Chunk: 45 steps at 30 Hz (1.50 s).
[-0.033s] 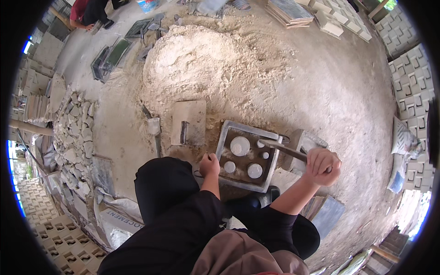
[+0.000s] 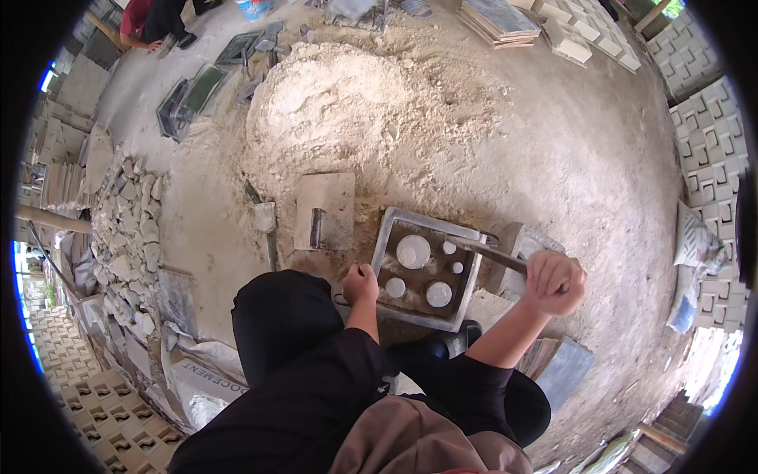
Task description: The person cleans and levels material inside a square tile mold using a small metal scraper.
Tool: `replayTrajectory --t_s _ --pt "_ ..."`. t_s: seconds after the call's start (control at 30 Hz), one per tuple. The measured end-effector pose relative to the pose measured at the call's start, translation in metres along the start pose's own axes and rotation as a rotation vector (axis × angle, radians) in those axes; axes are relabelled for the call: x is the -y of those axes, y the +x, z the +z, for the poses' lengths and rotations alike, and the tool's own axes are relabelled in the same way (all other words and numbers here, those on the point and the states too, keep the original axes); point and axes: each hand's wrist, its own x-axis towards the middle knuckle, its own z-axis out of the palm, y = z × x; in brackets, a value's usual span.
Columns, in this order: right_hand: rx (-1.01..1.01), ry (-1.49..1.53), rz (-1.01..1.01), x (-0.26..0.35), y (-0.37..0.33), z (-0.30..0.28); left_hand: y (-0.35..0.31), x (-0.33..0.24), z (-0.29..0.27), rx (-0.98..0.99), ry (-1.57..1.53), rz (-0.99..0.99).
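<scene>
A square metal mould (image 2: pixel 424 317) lies on the floor before my knees, its tray packed level with a brownish fill and several round whitish discs (image 2: pixel 413 252) of different sizes. My right hand (image 2: pixel 555 283) is closed round a long flat metal bar (image 2: pixel 497 256), which reaches leftward over the mould's upper right side. Whether the bar touches the mould cannot be told. Beside the mould's left edge my left hand (image 2: pixel 361 284) is a fist, close to a thin wire loop handle (image 2: pixel 340 300); what it grips, if anything, is hidden.
A big heap of pale sandy powder (image 2: pixel 332 103) lies ahead. A square board with a handle (image 2: pixel 335 201) and a trowel-like tool (image 2: pixel 266 225) lie left of the mould, a grey block (image 2: pixel 513 257) right. Broken rubble (image 2: pixel 126 245) is piled left. Another person (image 2: pixel 162 24) crouches far left.
My right hand and the bar have shifted very slightly, a touch up and left. My left hand and the mould stay put.
</scene>
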Motion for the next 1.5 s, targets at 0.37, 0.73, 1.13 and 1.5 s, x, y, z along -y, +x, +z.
replayTrajectory --t_s 0.37,0.73,1.13,1.5 --pt "-0.142 -0.211 0.238 -0.040 0.004 0.020 -0.003 -0.007 -0.002 -0.014 0.015 -0.032" --pt "-0.286 -0.389 0.460 -0.060 -0.031 0.038 0.000 -0.002 -0.001 -0.014 0.022 -0.034" --pt "-0.269 -0.356 0.185 -0.081 -0.052 0.025 -0.001 -0.006 -0.007 0.046 0.015 -0.042" --pt "-0.211 -0.359 0.363 -0.082 -0.041 0.008 -0.001 -0.008 -0.002 0.017 0.039 -0.020"
